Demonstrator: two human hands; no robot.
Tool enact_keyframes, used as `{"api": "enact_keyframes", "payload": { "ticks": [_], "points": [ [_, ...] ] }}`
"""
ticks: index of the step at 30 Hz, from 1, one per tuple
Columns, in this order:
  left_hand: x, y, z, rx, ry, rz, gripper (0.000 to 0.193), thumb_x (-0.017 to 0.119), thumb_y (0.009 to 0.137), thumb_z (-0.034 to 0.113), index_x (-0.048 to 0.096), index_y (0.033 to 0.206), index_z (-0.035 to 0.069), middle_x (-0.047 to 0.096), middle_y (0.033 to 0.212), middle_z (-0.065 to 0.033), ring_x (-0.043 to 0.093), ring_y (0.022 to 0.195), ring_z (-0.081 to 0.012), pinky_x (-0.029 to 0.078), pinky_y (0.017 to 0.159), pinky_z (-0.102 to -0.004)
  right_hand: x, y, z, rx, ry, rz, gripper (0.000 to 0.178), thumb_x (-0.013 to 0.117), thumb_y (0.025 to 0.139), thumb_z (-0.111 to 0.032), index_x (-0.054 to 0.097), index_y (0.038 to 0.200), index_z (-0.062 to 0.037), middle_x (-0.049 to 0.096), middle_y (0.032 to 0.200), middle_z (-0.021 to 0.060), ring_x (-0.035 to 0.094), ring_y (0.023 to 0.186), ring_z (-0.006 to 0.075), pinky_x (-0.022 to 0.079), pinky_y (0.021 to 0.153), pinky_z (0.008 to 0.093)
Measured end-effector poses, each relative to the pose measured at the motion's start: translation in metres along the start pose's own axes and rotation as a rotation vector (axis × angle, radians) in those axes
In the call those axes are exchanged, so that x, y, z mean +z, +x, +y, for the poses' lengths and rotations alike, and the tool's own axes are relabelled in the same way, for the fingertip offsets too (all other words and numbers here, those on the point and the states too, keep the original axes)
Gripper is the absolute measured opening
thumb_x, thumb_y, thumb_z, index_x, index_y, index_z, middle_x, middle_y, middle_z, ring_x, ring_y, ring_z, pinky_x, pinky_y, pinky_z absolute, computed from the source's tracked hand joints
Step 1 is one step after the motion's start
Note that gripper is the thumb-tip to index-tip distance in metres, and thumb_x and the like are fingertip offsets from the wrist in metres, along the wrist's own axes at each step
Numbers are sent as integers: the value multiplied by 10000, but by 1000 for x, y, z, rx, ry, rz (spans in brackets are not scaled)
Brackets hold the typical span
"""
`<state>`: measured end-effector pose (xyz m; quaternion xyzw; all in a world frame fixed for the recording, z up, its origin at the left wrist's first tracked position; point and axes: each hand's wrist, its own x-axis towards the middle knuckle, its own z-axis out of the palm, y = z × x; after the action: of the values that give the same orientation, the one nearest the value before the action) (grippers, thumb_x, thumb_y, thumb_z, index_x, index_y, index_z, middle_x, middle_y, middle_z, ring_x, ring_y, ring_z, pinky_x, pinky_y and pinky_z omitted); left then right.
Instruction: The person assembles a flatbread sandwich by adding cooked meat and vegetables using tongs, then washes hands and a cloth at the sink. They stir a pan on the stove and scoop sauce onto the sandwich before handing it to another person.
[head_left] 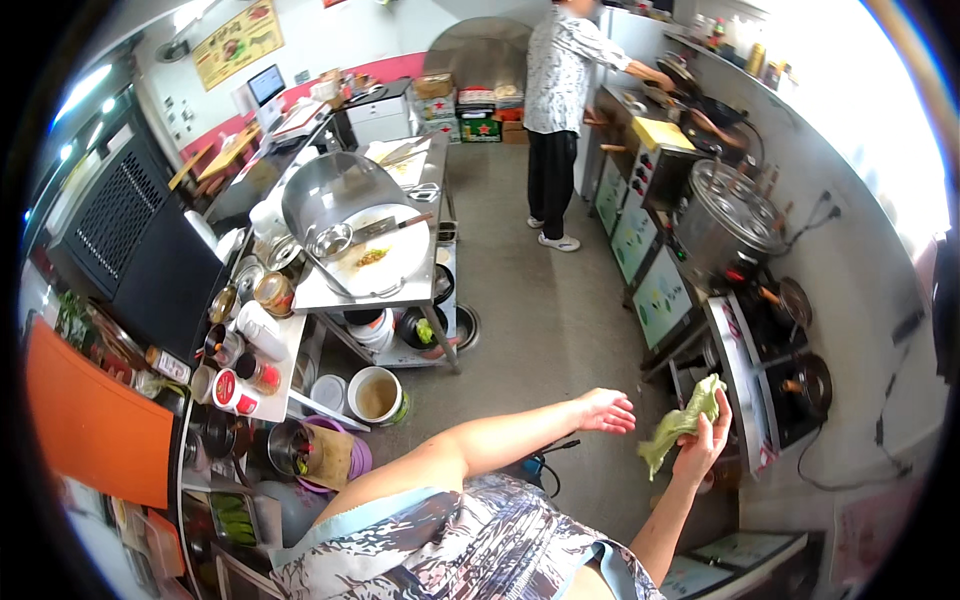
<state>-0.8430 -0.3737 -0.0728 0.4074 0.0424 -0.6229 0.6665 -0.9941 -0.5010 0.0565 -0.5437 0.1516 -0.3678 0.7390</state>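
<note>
A crumpled pale-green cloth (684, 420) hangs from my right hand (704, 445), whose fingers pinch its right edge. This hand is raised in front of the gas stove (745, 370), apart from its front panel. To the left of the cloth, my left hand (606, 411) reaches across over the floor with its fingers stretched out and nothing in them. A gap separates it from the cloth. Two dark pans sit on the stove, the nearer pan (815, 385) and the farther pan (793, 300).
Another person (567, 100) stands at the far counter, one hand at a pan. A large steel pot (728, 215) is beyond the stove. At left, a steel table holds a round white cutting board (405, 250) with a cleaver and chopped food. A white bucket (378, 395) stands on the floor.
</note>
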Motion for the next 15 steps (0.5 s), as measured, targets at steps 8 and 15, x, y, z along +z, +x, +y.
{"api": "enact_keyframes", "payload": {
  "ticks": [8, 15],
  "points": [
    [-10, 49, 128, 988, 853, -332, 264, 523, 905, 206, 581, 1113, 54, 584, 1116, -91, 572, 1000, -204, 484, 855, -322, 154, 107, 61, -557, -1022, -761, 272, 584, 789, -145, 666, 1032, -55, 657, 948, 148, 608, 947, 314, 446, 874, 415],
    [-27, 50, 256, 415, 707, -116, 178, 453, 949, 184, 587, 1019, 89, 586, 1014, -59, 548, 933, -152, 471, 846, -310, 205, 223, 109, -567, -814, -607, 209, 543, 850, -148, 678, 957, -29, 673, 933, 148, 636, 895, 290, 469, 820, 380]
  ]
}}
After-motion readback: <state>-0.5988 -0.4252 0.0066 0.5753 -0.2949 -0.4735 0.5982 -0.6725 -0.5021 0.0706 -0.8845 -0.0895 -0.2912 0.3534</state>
